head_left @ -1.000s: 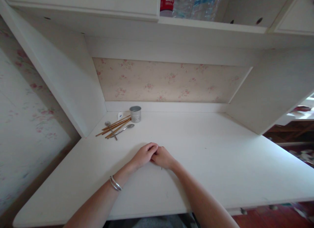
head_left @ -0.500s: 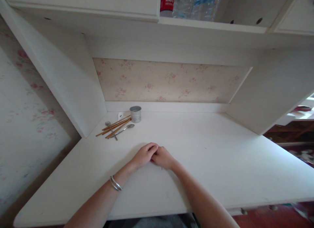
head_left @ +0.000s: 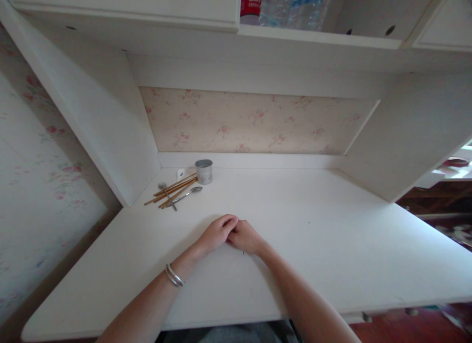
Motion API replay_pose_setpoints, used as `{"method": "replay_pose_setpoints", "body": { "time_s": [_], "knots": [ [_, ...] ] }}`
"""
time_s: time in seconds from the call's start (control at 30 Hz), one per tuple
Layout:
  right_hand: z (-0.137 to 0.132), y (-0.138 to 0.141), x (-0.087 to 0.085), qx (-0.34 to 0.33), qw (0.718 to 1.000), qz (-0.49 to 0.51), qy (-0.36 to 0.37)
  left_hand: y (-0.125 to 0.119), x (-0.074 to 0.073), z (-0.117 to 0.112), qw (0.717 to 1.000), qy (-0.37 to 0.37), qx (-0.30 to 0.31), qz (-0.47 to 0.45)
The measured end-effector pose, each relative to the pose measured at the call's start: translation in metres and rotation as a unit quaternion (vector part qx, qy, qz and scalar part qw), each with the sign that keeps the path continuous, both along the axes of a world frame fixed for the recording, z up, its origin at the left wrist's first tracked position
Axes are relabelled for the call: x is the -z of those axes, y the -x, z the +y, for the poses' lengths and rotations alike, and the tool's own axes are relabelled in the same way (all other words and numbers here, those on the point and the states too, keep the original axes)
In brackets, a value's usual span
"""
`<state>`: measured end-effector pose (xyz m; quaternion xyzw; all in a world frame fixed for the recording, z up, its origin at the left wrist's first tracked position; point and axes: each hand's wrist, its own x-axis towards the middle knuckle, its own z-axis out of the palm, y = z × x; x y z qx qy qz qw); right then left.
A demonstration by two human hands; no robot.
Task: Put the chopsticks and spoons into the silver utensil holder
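Observation:
Both my hands rest on the white desk [head_left: 332,244], side by side at its middle. My left hand [head_left: 217,232] has its fingers curled, and its fingertips touch my right hand [head_left: 245,237], which is also curled closed. I see nothing held in either one. Two silver bangles [head_left: 174,276] sit on my left wrist. At the far left of the desk, well beyond my hands, stands a small perforated metal cup [head_left: 203,171]. Beside it lie several wooden chopsticks [head_left: 171,189] and two metal spoons [head_left: 184,195].
A small white object [head_left: 180,174] lies behind the chopsticks. Slanted white side panels close in the desk on the left and right, with floral wallpaper [head_left: 254,119] at the back. On a shelf overhead stand bottles [head_left: 287,6]. Red floor shows at the lower right.

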<state>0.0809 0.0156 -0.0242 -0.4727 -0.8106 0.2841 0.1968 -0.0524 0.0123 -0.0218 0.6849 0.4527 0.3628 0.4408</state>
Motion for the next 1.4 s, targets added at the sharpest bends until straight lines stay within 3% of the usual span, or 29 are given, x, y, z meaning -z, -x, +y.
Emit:
{"method": "replay_pose_setpoints", "body": {
  "time_s": [0.5,0.93,1.07,1.13,1.2,1.3,1.4],
  "knots": [
    [-0.001,0.001,-0.003,-0.002,1.0,-0.011,-0.001,0.0,0.005,0.003,1.0,0.001,0.0,-0.006],
    [0.0,0.0,-0.002,-0.007,1.0,-0.001,-0.014,0.0,0.001,-0.001,1.0,0.002,0.003,-0.003],
    [-0.002,0.0,-0.005,-0.003,1.0,0.006,-0.006,0.001,0.002,0.001,0.999,-0.025,0.019,0.017],
    [-0.004,-0.001,-0.004,-0.008,0.999,0.032,0.015,0.011,0.0,0.01,0.996,-0.067,0.017,0.055],
    [-0.003,-0.001,-0.002,-0.019,0.995,0.078,0.06,0.031,-0.005,0.027,0.984,-0.129,-0.03,0.118],
    [0.003,0.001,0.004,-0.033,0.973,0.169,0.154,0.076,-0.013,0.065,0.923,-0.241,-0.126,0.272],
    [0.014,0.005,0.007,-0.039,0.935,0.244,0.254,0.122,-0.018,0.106,0.87,-0.256,-0.171,0.386]
  ]
}}
